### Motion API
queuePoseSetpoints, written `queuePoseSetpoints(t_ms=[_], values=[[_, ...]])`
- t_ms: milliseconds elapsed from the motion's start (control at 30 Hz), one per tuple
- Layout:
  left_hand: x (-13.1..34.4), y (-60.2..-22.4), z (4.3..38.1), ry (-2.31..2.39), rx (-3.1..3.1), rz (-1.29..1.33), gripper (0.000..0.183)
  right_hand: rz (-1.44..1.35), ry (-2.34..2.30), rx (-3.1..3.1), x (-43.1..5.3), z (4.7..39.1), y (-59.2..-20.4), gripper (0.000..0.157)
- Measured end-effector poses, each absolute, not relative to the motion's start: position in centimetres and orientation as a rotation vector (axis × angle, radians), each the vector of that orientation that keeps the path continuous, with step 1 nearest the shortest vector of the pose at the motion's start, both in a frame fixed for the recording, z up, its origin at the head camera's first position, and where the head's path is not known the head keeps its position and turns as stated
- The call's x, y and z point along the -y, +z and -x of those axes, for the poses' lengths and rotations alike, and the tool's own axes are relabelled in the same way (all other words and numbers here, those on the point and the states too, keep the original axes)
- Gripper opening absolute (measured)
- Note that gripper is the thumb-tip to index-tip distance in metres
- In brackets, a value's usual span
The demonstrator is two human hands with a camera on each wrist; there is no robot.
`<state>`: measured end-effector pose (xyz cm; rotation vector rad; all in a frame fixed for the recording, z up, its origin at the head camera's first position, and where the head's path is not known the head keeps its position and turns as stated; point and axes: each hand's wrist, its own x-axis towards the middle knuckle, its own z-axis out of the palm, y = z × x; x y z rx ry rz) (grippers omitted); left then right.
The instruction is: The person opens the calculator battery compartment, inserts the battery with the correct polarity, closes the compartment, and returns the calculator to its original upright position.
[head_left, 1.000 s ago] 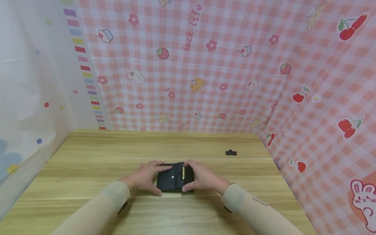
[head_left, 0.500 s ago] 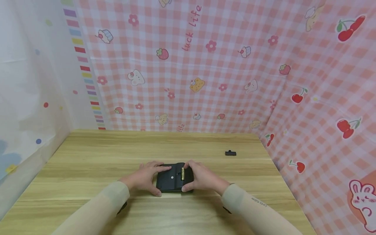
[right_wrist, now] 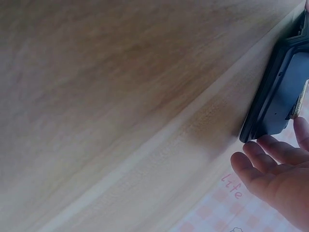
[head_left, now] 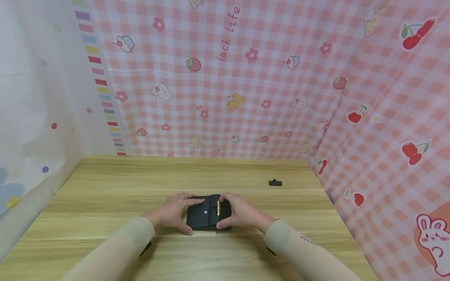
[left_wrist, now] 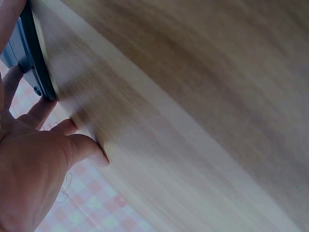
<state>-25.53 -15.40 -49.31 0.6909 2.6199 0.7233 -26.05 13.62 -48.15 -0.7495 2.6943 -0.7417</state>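
A black calculator (head_left: pixel 199 219) lies back side up on the table, a gold battery (head_left: pixel 218 208) in its uncovered slot. My left hand (head_left: pixel 173 212) holds its left side, thumb at the near edge and index finger stretched over the back. From the right, my right hand (head_left: pixel 242 212) grips the other end, thumb at the near corner. In the right wrist view, the index fingertip touches the end of the battery (right_wrist: pixel 300 102), and other fingers reach the calculator's edge (right_wrist: pixel 256 104). The left wrist view shows fingers along the calculator's side (left_wrist: pixel 36 53).
A small black battery cover (head_left: pixel 275 183) lies on the wooden table (head_left: pixel 175 175) toward the back right. Pink checkered cloth (head_left: pixel 211 86) hangs behind and to the right, and a white patterned cloth (head_left: pixel 31 117) hangs at the left.
Both hands keep their places on the calculator, and the battery stays in its slot. The whole head view has shifted very slightly.
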Motion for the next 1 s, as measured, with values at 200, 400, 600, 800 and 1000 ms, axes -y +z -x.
queuePoseSetpoints(t_ms=[200,400,600,800,1000], values=[[15.42,-49.29,25.58,0.718,-2.624,-0.695,0.103,0.749,-0.725,-2.693,-13.55,26.00,-48.12,0.075],[15.36,-49.31,25.66,0.724,-2.617,-0.695,0.103,0.766,-0.688,-2.692,-13.59,25.99,-48.03,0.074],[15.43,-49.27,25.67,0.726,-2.612,-0.696,0.103,0.858,-0.583,-2.712,-13.75,25.70,-47.85,0.073],[15.49,-49.22,25.65,0.726,-2.608,-0.693,0.102,0.900,-0.446,-2.726,-14.00,25.26,-47.91,0.075],[15.42,-49.24,25.60,0.733,-2.599,-0.695,0.102,0.891,-0.442,-2.734,-14.16,25.21,-48.12,0.075]])
